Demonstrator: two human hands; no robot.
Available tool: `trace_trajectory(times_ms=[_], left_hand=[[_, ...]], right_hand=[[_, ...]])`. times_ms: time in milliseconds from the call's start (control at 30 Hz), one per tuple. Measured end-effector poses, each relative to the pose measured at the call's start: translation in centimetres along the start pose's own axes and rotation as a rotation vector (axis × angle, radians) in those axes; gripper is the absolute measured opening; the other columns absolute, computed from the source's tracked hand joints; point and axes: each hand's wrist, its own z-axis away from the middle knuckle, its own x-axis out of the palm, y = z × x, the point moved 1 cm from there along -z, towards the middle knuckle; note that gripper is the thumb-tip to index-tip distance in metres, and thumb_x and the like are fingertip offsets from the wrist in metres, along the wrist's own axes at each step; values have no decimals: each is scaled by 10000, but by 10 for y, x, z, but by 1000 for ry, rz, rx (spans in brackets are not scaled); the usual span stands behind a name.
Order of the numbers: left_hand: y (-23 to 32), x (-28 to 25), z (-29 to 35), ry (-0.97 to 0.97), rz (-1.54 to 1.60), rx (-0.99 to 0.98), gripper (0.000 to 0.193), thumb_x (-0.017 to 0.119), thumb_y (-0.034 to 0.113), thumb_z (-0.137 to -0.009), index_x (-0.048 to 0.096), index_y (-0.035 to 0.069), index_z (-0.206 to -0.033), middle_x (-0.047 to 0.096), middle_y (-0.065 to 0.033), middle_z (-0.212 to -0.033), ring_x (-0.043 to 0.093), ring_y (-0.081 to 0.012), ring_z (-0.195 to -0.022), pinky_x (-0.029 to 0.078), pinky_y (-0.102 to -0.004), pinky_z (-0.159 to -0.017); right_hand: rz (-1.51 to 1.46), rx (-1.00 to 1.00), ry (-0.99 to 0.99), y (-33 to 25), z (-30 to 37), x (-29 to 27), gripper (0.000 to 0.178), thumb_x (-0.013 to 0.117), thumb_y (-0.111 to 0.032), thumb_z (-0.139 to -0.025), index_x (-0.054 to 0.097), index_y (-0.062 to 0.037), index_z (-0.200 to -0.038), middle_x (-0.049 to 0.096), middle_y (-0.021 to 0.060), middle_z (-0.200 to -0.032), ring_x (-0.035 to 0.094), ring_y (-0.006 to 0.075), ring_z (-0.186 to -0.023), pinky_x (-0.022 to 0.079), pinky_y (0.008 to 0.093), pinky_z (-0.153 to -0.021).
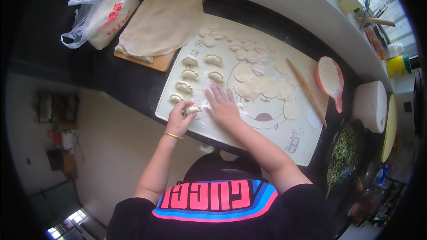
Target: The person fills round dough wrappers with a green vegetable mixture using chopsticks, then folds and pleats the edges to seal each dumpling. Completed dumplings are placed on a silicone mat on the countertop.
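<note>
The left hand [179,118] closed around a folded dumpling [192,110], so only its upper edge showed past the fingers. The right hand [222,105] lay flat on the floured mat [284,135], covering whatever sat beneath the palm. A cloth [163,20] hid most of the wooden board [156,63]. The green filling in the dark bowl [344,151] was too blurred to make out.

I see a dark stone counter [124,82] carrying a cream silicone pastry mat [284,129]; left of the mat sit a wooden cutting board [155,63] and a white plastic bag [100,18].
</note>
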Motion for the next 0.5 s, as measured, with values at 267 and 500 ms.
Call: trace_trajectory(times_ms=[267, 500], left_hand=[[26, 41, -53, -111, -546, 392, 231, 589, 24, -706, 567, 75, -930, 554, -124, -916, 540, -319, -884, 455, -402, -755], [35, 55, -73, -327, -724, 474, 308, 627, 28, -671, 589, 127, -960, 539, -122, -870, 548, -316, -850, 460, -380, -756]], right_hand=[[36, -177, -277, -3, 25, 3, 595, 471, -364, -852, 313, -88, -1355, 320, 135, -1390, 271, 287, -1308, 193, 481, -1065], [47, -50, -118, 24, 82, -26, 610, 515, -349, -826, 331, -90, -1346, 296, 119, -1413, 263, 257, -1315, 183, 445, -1072]])
